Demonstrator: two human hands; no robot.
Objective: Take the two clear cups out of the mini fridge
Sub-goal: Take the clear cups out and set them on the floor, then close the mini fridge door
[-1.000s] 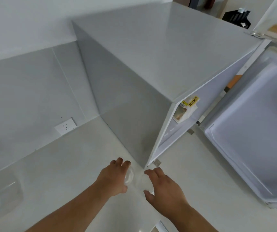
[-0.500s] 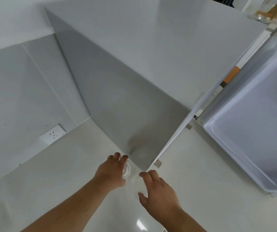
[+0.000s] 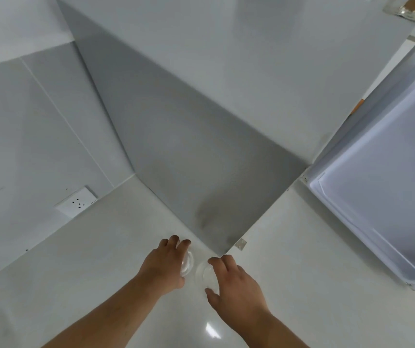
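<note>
Two clear cups stand side by side on the white floor, just in front of the near corner of the grey mini fridge (image 3: 201,101). My left hand (image 3: 163,267) is curled around the left clear cup (image 3: 187,266). My right hand (image 3: 236,285) is wrapped around the right clear cup (image 3: 205,273), thumb near me and fingers on its far rim. Both cups are hard to make out against the floor. The fridge door (image 3: 382,177) hangs wide open to the right, showing its pale inner liner. The inside of the fridge is out of sight.
A white wall socket (image 3: 77,202) sits low on the grey wall to the left. A small metal foot (image 3: 240,244) pokes out under the fridge corner. Glossy white floor stretches left and right of my arms.
My view has tipped further down over the fridge top. Both hands stay low by the fridge corner, and the right hand has closed in on the right cup.
</note>
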